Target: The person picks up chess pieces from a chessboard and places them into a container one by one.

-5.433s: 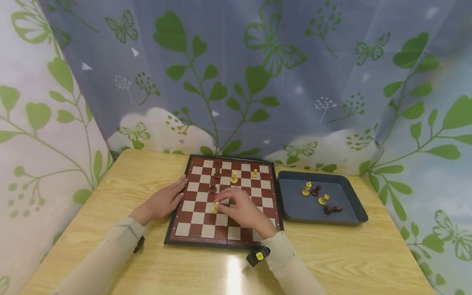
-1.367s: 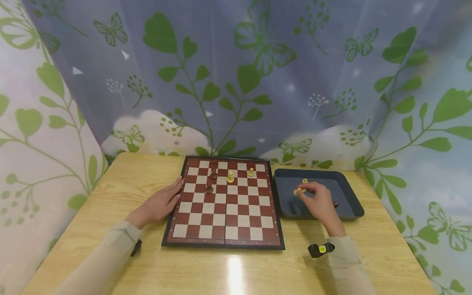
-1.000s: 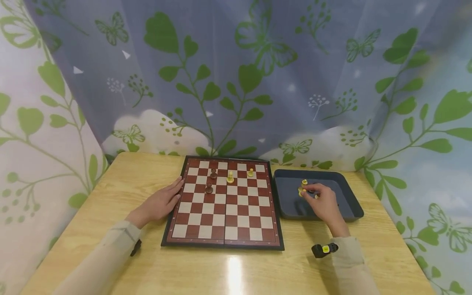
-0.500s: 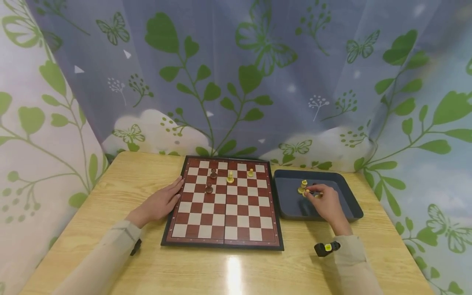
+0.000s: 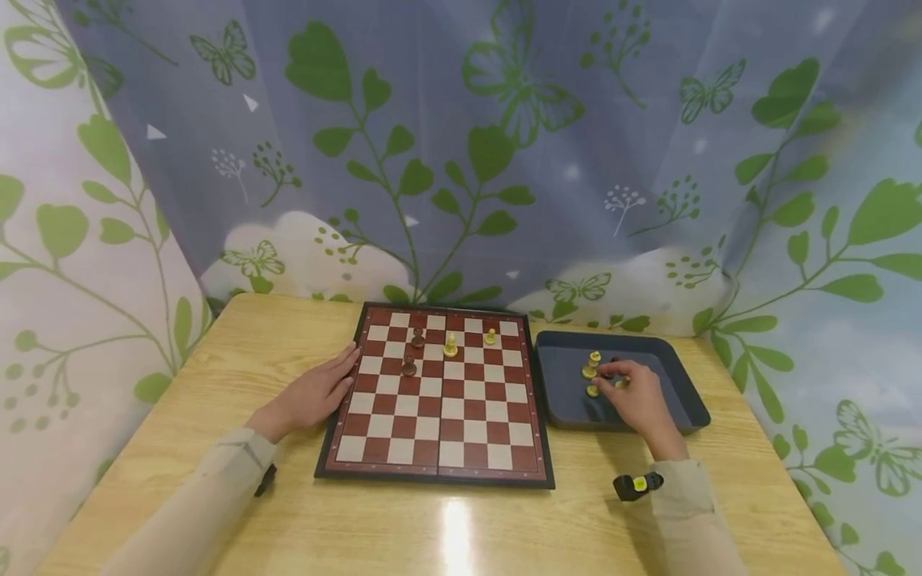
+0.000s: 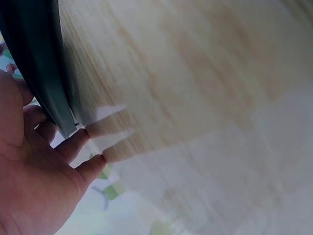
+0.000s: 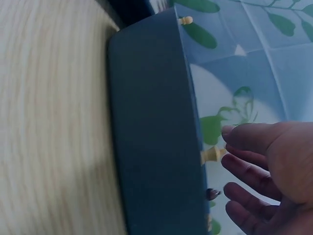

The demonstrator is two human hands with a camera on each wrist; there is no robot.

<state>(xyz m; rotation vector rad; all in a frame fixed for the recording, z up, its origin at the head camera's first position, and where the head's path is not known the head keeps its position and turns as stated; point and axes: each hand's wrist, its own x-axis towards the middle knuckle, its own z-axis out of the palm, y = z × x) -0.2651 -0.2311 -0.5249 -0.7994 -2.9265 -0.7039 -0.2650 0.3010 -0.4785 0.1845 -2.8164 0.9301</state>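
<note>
My left hand [image 5: 306, 400] rests along the left edge of the chessboard [image 5: 461, 478], fingers extended; in the left wrist view its fingertips [image 6: 95, 164] meet the tabletop beside the board. Over the dark grey tray [image 5: 569, 422] hovers my right hand [image 5: 637, 396]. Just below its thumb a yellow pawn [image 5: 593, 390] stands in the tray, apart from the fingers. A taller yellow chess piece [image 5: 591, 368] stands behind it. Other pieces in the tray are partly hidden by the hand. In the right wrist view the thumb and fingers [image 7: 249, 176] are spread apart.
On the board stand two dark pieces, a rear one [image 5: 418, 339] and a nearer one [image 5: 409, 367], with a yellow piece [image 5: 450, 346] and a small yellow pawn [image 5: 491, 337]. The tray sits close to the board's right edge. A patterned curtain [image 5: 403, 160] hangs behind the table.
My right hand has carried the yellow pawn from the board to the tray, shifted it slightly right and nearer me, then let it go. My left hand stays at the board's edge.
</note>
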